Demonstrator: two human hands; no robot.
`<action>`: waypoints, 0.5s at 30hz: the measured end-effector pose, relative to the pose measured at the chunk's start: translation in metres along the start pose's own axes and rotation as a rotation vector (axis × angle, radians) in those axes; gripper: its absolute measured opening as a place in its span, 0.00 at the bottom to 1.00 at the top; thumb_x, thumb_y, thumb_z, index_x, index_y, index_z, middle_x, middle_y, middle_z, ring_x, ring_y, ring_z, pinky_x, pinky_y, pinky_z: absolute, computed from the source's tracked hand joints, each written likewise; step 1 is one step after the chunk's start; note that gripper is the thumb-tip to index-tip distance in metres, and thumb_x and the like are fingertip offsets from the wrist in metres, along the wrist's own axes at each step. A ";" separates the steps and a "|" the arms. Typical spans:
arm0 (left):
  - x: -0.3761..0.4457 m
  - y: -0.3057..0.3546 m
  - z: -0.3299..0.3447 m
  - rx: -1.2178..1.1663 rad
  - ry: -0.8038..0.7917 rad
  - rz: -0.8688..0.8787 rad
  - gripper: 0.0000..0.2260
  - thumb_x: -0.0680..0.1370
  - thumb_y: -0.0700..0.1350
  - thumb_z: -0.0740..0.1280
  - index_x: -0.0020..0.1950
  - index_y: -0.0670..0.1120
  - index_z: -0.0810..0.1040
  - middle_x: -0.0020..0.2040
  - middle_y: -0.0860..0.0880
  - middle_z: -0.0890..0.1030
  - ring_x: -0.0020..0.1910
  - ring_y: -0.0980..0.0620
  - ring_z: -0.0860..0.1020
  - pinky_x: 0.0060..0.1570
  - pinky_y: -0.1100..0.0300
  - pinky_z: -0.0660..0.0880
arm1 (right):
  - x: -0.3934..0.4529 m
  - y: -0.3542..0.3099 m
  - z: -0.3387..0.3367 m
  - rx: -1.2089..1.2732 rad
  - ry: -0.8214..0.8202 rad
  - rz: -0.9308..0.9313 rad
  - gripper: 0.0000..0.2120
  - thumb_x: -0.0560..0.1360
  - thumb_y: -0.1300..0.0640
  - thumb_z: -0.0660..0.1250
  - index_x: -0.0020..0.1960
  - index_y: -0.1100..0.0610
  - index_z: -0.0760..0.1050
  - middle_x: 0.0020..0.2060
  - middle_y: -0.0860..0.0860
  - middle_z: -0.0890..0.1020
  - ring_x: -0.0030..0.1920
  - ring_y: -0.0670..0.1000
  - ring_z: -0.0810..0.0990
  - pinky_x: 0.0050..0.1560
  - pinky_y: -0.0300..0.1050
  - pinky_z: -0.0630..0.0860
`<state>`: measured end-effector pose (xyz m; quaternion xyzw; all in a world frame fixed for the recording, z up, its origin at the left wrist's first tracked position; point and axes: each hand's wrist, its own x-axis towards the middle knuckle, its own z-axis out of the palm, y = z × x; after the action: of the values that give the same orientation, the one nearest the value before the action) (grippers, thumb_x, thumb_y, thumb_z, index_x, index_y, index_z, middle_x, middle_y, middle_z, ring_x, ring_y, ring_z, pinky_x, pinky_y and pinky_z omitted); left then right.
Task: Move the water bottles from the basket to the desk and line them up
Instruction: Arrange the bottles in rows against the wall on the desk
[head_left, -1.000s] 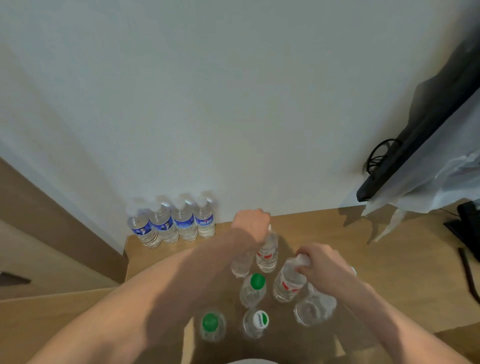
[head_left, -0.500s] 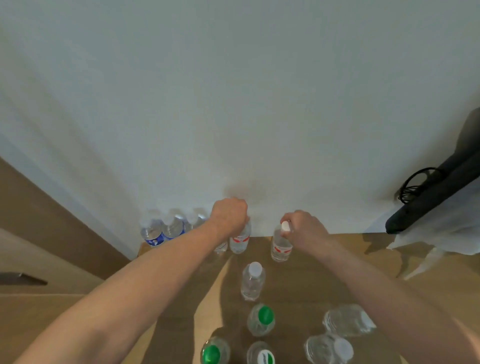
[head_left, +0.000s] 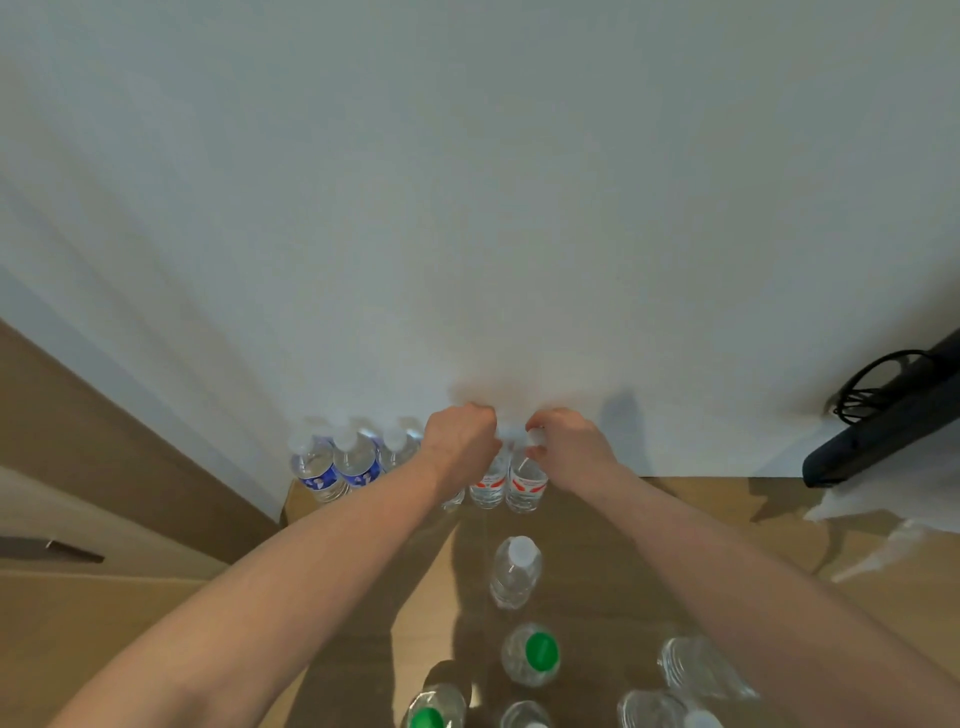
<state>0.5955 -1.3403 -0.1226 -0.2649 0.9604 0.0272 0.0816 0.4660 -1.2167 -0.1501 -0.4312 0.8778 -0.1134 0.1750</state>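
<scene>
1. The left hand (head_left: 460, 441) is closed over the top of a red-label bottle (head_left: 487, 483) standing at the back of the desk (head_left: 675, 519), at 12 o'clock, against the wall (head_left: 467, 208).
2. The right hand (head_left: 566, 447) pinches the white cap of a second red-label bottle (head_left: 525, 486), upright and touching the first on its right.
3. At 11 o'clock, blue-label bottles (head_left: 335, 465) stand in a row along the wall, continuing the line leftward.
4. A white-cap bottle (head_left: 515, 569) stands alone nearer the person, at 6 o'clock from the hands.
5. Green-cap bottles (head_left: 532, 654) and clear bottles (head_left: 696, 670) sit at the bottom edge.
6. A black cable (head_left: 862, 387) lies at 3 o'clock.
</scene>
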 end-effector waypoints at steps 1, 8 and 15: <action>-0.001 -0.001 0.000 -0.001 0.001 -0.006 0.15 0.84 0.53 0.64 0.62 0.44 0.78 0.57 0.43 0.82 0.54 0.39 0.82 0.44 0.53 0.72 | -0.002 -0.001 0.002 0.010 0.003 -0.001 0.19 0.81 0.51 0.71 0.71 0.51 0.77 0.68 0.52 0.78 0.69 0.55 0.77 0.69 0.47 0.71; -0.037 0.000 -0.020 -0.084 0.046 -0.051 0.20 0.83 0.59 0.64 0.69 0.49 0.77 0.62 0.47 0.81 0.57 0.43 0.81 0.52 0.49 0.78 | -0.040 0.006 -0.024 0.156 -0.014 0.061 0.24 0.77 0.51 0.74 0.72 0.48 0.77 0.68 0.49 0.80 0.66 0.53 0.79 0.66 0.46 0.73; -0.151 0.001 -0.035 -0.451 -0.055 0.040 0.21 0.79 0.63 0.68 0.70 0.56 0.78 0.64 0.60 0.81 0.48 0.57 0.81 0.53 0.55 0.77 | -0.180 0.055 -0.074 0.348 0.139 0.128 0.14 0.80 0.49 0.72 0.64 0.37 0.79 0.58 0.32 0.81 0.44 0.38 0.82 0.44 0.35 0.75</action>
<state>0.7175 -1.2665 -0.0625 -0.2566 0.9325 0.2500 0.0458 0.4991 -1.0364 -0.0640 -0.3288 0.8807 -0.2814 0.1926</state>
